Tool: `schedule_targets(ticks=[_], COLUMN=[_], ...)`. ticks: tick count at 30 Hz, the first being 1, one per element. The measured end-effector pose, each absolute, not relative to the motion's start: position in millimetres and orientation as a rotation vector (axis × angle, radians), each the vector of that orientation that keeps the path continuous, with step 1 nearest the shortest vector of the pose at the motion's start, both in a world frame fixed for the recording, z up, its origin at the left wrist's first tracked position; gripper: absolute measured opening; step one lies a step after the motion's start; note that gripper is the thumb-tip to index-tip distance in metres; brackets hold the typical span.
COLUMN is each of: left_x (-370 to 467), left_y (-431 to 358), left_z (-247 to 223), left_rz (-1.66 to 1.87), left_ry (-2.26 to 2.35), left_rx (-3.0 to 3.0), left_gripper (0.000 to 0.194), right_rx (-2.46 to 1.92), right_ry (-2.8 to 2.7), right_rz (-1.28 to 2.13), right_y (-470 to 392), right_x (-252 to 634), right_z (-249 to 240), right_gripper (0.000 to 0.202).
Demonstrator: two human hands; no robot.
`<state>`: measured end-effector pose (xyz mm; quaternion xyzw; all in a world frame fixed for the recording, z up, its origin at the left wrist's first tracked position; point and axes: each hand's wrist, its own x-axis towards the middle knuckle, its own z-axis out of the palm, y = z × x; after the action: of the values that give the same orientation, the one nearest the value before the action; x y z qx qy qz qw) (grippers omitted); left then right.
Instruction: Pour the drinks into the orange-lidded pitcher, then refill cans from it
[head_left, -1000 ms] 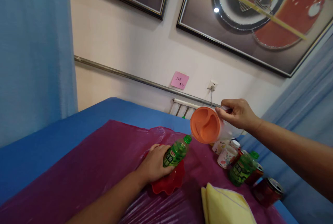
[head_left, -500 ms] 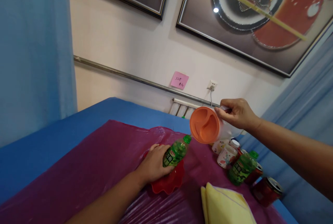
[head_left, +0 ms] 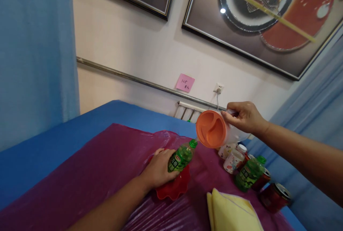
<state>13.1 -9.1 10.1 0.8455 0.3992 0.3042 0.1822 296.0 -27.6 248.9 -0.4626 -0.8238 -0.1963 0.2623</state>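
My left hand (head_left: 160,168) is wrapped round a green plastic bottle (head_left: 182,157), which leans with its mouth toward the upper right. Under the bottle and the hand lies a red bowl with a wavy rim (head_left: 173,190), partly hidden by them. My right hand (head_left: 245,117) grips the handle of a pitcher with an orange lid (head_left: 211,129) and a clear body. The pitcher is tipped to the left, its lid edge close above the bottle's mouth. A thin stream seems to run between the two.
A folded yellow cloth (head_left: 234,211) lies at the front right of the purple plastic sheet (head_left: 88,173). Along the right stand another green bottle (head_left: 249,173), patterned jars (head_left: 233,161) and cans (head_left: 276,197). Blue curtains (head_left: 34,52) hang on both sides.
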Motion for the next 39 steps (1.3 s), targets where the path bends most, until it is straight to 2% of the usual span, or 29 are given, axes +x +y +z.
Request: schedule_targets(ticks=[12, 30, 39], left_x=[13.6, 13.6, 13.6], left_y=[-9.8, -9.3, -8.4], left_z=[9.8, 9.9, 7.4], left_rz=[0.869, 0.861, 0.874], left_ry=[1.110, 1.121, 1.111], left_rx=[2.393, 2.387, 2.400], left_gripper=[0.047, 0.051, 0.042], right_rx=[-1.259, -1.241, -1.240], right_ry=[-2.222, -2.237, -2.232], right_rz=[-0.555, -0.565, -0.574], right_y=[-29.0, -28.1, -30.0], right_x=[295.0, 296.5, 294.6], right_z=[250.8, 251.6, 253.3], right_gripper=[0.040, 0.040, 0.040])
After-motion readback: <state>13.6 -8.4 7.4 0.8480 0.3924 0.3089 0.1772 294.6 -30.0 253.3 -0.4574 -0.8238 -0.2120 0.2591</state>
